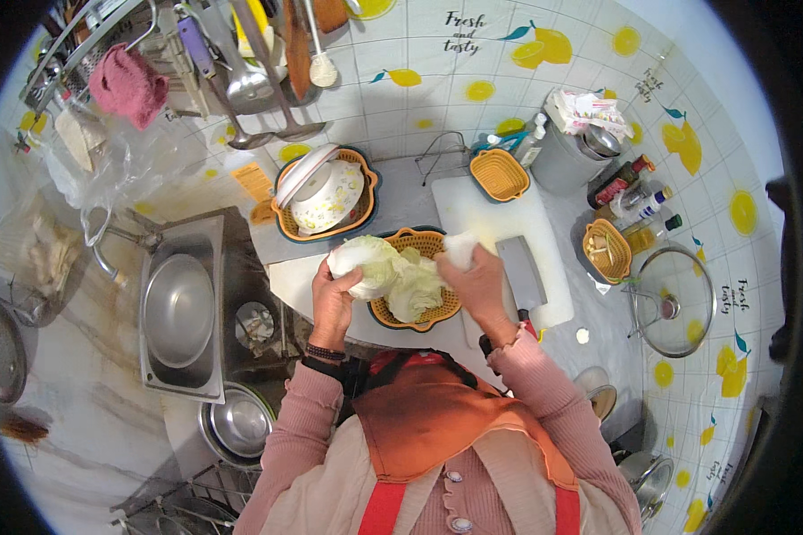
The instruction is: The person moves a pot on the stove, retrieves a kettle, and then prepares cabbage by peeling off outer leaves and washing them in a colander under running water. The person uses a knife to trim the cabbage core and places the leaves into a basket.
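Orange apron cloth [428, 437] with red straps lay nearest the camera, at 6 o'clock, over a pink ribbed top [451, 508]. Beyond it, the left hand [333, 294] curved its fingers around a pale green leafy head [366, 265], keeping it at the 9-to-10 o'clock side of a yellow basket [419, 238]. At the basket's 2 o'clock edge, the right hand [480, 290] pinched a whitish leaf piece [459, 251], slightly blurred. Between the two hands, loose leaves [415, 292] sat in the basket.

Counting outward from that basket, a white cutting board [551, 267] lay toward 2 to 3 o'clock, with a broad grey blade [528, 290] on it just beside the right hand. At the board's far edge, at 1 o'clock, stood a small orange basket [500, 176]. Farther off, a grey bin [567, 160] stood at 2 o'clock, several bottles [638, 207] between 2 and 3, and a glass lid [678, 308] at 3. Near 10 to 11 o'clock, another basket held a white patterned bowl [326, 205]. Well apart, a steel sink [207, 379] occupied 9 o'clock, metal bowls [241, 421] sat near 8, and ladles [250, 85] hung at 11.
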Tool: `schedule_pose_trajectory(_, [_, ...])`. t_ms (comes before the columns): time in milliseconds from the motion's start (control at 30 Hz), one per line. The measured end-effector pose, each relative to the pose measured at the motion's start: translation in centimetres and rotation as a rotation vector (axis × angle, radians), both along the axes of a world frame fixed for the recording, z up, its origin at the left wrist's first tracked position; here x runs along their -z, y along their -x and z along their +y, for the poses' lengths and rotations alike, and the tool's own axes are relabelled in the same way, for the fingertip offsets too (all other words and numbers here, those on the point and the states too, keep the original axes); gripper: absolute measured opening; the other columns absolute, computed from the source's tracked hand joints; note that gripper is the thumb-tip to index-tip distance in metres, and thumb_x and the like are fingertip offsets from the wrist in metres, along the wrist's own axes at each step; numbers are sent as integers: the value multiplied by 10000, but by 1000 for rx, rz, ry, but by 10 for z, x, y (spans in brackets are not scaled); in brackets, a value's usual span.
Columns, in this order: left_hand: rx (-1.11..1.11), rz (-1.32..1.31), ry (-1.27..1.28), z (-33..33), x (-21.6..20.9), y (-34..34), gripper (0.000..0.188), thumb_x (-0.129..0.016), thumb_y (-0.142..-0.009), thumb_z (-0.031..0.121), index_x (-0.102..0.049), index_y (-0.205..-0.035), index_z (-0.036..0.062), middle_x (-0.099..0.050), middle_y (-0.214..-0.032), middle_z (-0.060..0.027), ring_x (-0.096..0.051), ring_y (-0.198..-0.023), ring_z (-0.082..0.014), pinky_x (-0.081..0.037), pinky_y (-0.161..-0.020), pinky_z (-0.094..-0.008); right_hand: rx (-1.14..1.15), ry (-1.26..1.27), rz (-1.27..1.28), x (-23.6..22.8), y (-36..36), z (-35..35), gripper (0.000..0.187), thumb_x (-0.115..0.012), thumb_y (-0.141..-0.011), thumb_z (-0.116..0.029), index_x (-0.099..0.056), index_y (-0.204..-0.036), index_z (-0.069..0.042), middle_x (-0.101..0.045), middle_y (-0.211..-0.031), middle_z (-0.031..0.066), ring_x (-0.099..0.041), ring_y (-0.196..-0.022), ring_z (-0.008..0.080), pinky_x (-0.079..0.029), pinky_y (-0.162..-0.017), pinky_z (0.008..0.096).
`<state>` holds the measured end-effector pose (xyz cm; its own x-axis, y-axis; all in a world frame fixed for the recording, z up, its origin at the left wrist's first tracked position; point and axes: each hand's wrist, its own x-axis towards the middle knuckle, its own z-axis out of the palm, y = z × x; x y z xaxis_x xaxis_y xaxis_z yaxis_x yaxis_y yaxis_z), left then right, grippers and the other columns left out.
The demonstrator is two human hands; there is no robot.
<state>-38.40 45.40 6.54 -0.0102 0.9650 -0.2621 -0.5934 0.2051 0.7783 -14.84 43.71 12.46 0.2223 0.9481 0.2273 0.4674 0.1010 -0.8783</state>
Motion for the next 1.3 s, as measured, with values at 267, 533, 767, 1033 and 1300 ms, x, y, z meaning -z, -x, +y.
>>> schedule_pose_trajectory(267, [131, -408, -62, -3, 6, 17, 801, -719, -901, 383, -325, -1491, 13, -444, -1489, -171, -451, -1363, -366, -422, -1097, -562, -6, 143, 365, 37, -9, 18, 436, -835, -781, -299, -655, -1025, 14, -710, -897, 120, -659, -781, 211, -520, -691, 354])
schedule_pose_trajectory(533, [205, -301, -66, -5, -14, 4, 716, -677, -941, 221, -280, -1498, 11, -474, -1439, -172, -497, -1319, -338, -479, -1061, -521, -526, 133, -147, 21, 0, 11, 852, -805, -770, -419, -447, -1450, -52, -461, -1481, 187, -430, -1372, 365, -340, -1121, 443])
schedule_pose_trajectory(767, [392, -27, -133, -18, -40, -10, 855, -675, -830, 26, -229, -1558, 67, -430, -1491, -116, -474, -1338, -282, -470, -1057, -424, -581, 52, 348, -11, 3, 8, 530, -633, -971, -308, -511, -1441, -95, -530, -1428, 140, -487, -1330, 251, -404, -1072, 353])
schedule_pose_trajectory(1033, [382, -262, -218, -13, -26, -25, 947, -740, -741, 68, -257, -1556, 67, -435, -1499, -96, -428, -1380, -255, -326, -1167, -385, -452, 295, 870, -19, 12, -11, 416, -527, -1046, -323, -580, -1357, -51, -648, -1196, 26, -592, -1001, 109, -489, -871, 265])
schedule_pose_trajectory(1300, [459, -473, -119, -27, -6, -26, 980, -721, -822, 544, -240, -1550, 97, -340, -1568, -139, -370, -1421, -364, -323, -1143, -633, -267, 125, 636, -14, -7, 6, 311, -486, -1061, -258, -639, -1201, -27, -699, -1021, 38, -643, -863, 117, -511, -747, 272])
